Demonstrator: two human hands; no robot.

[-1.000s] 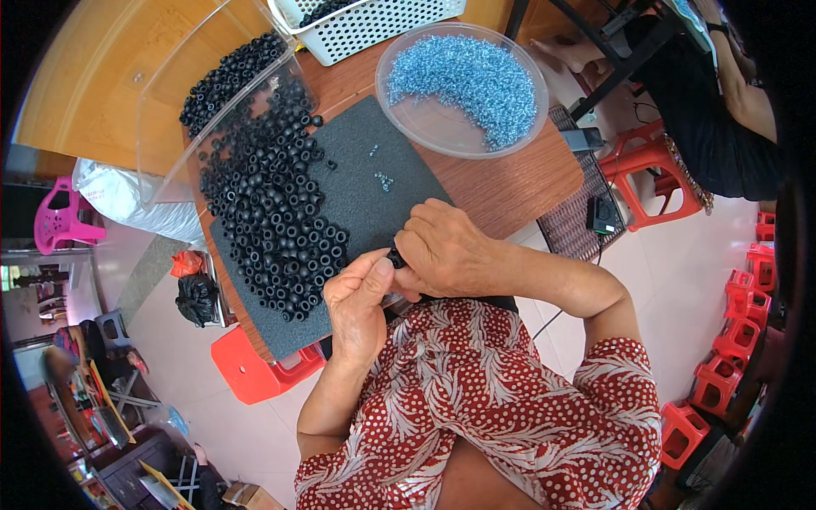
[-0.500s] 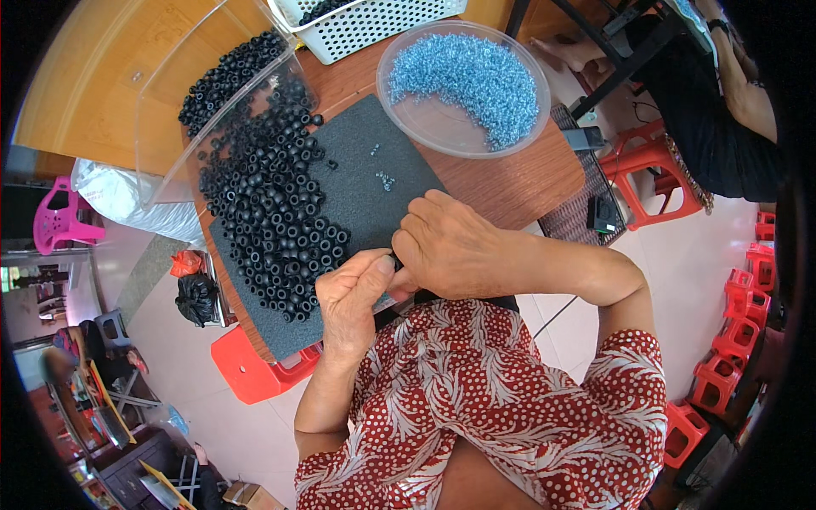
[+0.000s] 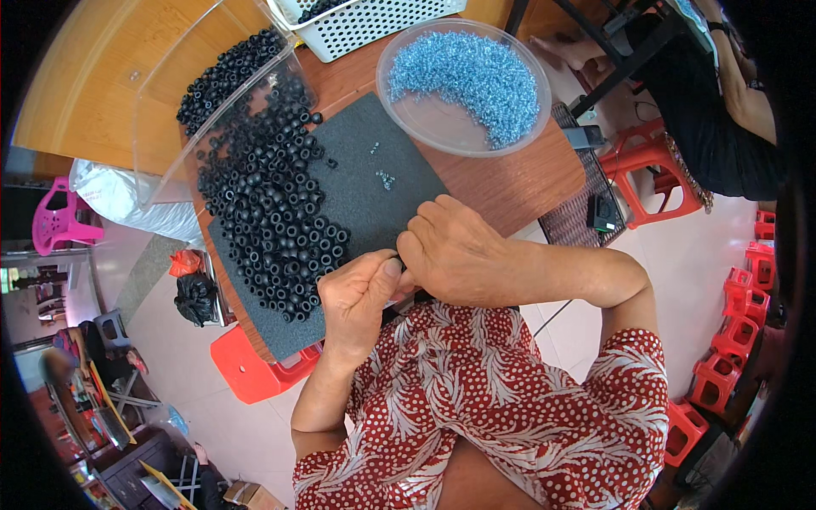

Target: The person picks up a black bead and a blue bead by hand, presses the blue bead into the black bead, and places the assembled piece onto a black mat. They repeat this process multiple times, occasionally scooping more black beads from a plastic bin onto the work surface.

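In front of my chest, at the near edge of the dark foam mat [image 3: 378, 127], my two hands meet. My left hand [image 3: 353, 297] is closed, thumb against bent fingers. A small black piece [image 3: 398, 257] shows at its fingertips. My right hand [image 3: 450, 252] is curled beside it, knuckles up, its fingertips hidden, so what it grips cannot be made out. Left of my hands, black ring-shaped pieces [image 3: 259, 200] are heaped on the mat. A few tiny bluish clear bits [image 3: 386, 179] lie on its middle. More fill part of a round clear tray [image 3: 438, 136].
A tilted clear plastic box [image 3: 200, 93] spills black rings onto the wooden table [image 3: 531, 178]. At the far edge stands a white perforated basket [image 3: 365, 32]. Red stools [image 3: 246, 365] are below the table and at right. Another person's arm [image 3: 748, 106] shows at upper right.
Both hands have shifted very slightly to the right, still pressed together. The heaps and the tray look the same.
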